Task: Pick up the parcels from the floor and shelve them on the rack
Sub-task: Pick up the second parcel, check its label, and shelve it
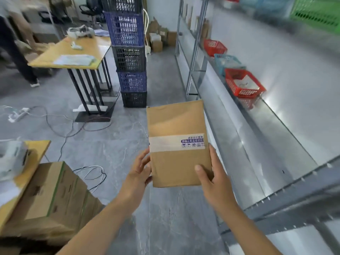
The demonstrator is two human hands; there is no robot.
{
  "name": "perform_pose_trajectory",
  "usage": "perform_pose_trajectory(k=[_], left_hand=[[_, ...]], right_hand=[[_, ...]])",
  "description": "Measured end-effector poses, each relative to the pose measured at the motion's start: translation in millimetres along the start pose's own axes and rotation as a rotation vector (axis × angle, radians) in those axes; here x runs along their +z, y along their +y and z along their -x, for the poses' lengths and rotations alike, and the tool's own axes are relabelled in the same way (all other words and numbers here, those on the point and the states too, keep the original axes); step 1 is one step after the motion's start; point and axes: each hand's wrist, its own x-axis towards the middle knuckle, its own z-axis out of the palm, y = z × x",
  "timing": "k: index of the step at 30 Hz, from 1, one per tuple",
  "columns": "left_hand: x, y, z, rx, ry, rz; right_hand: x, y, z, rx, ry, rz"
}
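A flat brown cardboard parcel (176,126) with a white tape band across it is held in the air in front of me. My left hand (139,170) grips its lower left edge. My right hand (211,173) grips its lower right corner, thumb on top. The metal rack (266,129) runs along the right side, its shiny shelf just right of the parcel.
Red baskets (242,83) and a blue basket (227,62) sit on the rack shelf. A stack of crates (130,57) stands ahead, beside a wooden table (73,52). Cardboard boxes (49,196) lie at lower left. Cables (60,126) trail over the floor. A person (12,43) stands at far left.
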Motion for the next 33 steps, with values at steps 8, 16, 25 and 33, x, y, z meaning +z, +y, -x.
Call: perform_pose_trajectory(k=[8, 16, 25, 33], left_hand=[[9.2, 110.9, 75.4, 0.151, -0.104, -0.119], [58.1, 155.7, 123.0, 0.105, -0.124, 0.064], [76.3, 160.1, 134.8, 0.299, -0.137, -0.365], [74.5, 148.5, 138.8, 0.037, -0.173, -0.137]], right_hand=[[-49.4, -110.6, 42.0, -0.245, -0.012, -0.057], [-61.5, -149.2, 61.4, -0.157, -0.238, -0.173], [-84.5, -127.3, 88.4, 0.039, -0.098, -0.703], [-108.1, -110.7, 76.9, 0.085, -0.145, -0.583]])
